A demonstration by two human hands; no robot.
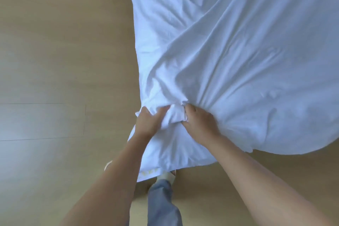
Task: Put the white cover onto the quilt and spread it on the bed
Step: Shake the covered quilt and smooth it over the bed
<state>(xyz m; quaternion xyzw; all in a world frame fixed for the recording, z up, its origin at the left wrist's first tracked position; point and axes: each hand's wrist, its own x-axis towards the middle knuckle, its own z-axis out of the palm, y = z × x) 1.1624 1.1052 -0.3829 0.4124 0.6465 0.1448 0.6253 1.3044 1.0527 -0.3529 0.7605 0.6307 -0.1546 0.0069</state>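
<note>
A large white cover (238, 51) fills the upper right, wrinkled and stretched, with folds that run down to a bunched corner at the centre. My left hand (149, 121) grips that bunched white fabric from the left, fingers curled into it. My right hand (199, 121) grips the same bunch from the right. More white cloth hangs below my hands, with a yellow-printed edge (150, 172) at its bottom. Whether the quilt is inside the cover is hidden. The bed itself does not show apart from the cloth.
A pale wooden floor (55, 60) takes up the whole left side and the bottom. My leg in blue jeans (161, 202) and a light shoe (167, 176) stand on the floor under the hanging cloth.
</note>
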